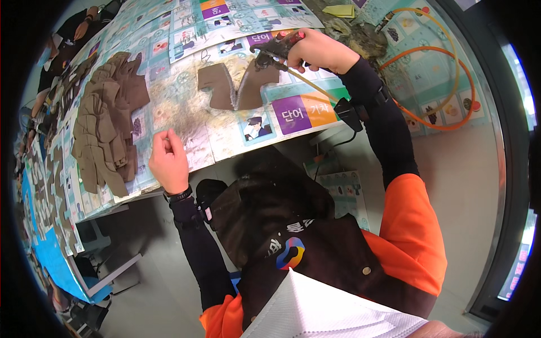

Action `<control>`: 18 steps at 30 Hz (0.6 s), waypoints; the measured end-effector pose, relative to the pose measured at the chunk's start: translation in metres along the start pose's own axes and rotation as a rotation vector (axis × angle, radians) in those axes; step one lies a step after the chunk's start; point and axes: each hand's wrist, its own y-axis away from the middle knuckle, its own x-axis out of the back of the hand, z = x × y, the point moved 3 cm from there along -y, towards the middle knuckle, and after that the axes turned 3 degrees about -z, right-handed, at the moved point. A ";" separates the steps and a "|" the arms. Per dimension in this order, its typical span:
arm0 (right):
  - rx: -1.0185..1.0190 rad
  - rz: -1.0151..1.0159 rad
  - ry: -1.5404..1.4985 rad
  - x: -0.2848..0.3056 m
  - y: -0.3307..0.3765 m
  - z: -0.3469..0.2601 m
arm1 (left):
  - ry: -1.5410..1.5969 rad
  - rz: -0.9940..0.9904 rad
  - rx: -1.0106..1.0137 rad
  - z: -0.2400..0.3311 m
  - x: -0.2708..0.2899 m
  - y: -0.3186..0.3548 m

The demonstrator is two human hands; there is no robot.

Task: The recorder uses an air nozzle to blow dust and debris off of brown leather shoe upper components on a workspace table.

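While the right hand (pixel 318 52), the nearer one, has its fingers wrapped round a black, red-trimmed spray gun (pixel 270 52), the flat brown V-notched piece (pixel 249 90) lies left-bodyward of them on the paper-covered table (pixel 217 143), long axis left-right, left hand (pixel 170 160) fingers curled together.

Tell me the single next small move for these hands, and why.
Probably bring the left hand across to steady the flat brown material: that hand is curled apart from it, while the right hand holds a spray gun over the material's right side.
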 end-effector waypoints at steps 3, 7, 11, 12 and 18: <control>0.032 0.042 -0.027 0.003 -0.003 0.007 | -0.005 -0.011 0.011 0.001 0.000 0.000; -0.055 0.113 -0.139 0.006 -0.002 0.009 | 0.006 -0.004 0.003 0.000 -0.002 0.000; -0.046 0.128 -0.092 0.009 -0.007 0.017 | 0.008 0.004 0.002 0.000 0.000 0.001; -0.039 0.148 -0.113 0.010 -0.009 0.020 | 0.005 0.006 0.003 0.000 0.000 0.000; -0.027 0.104 -0.188 0.003 -0.002 0.015 | 0.005 0.000 -0.002 -0.002 -0.002 0.001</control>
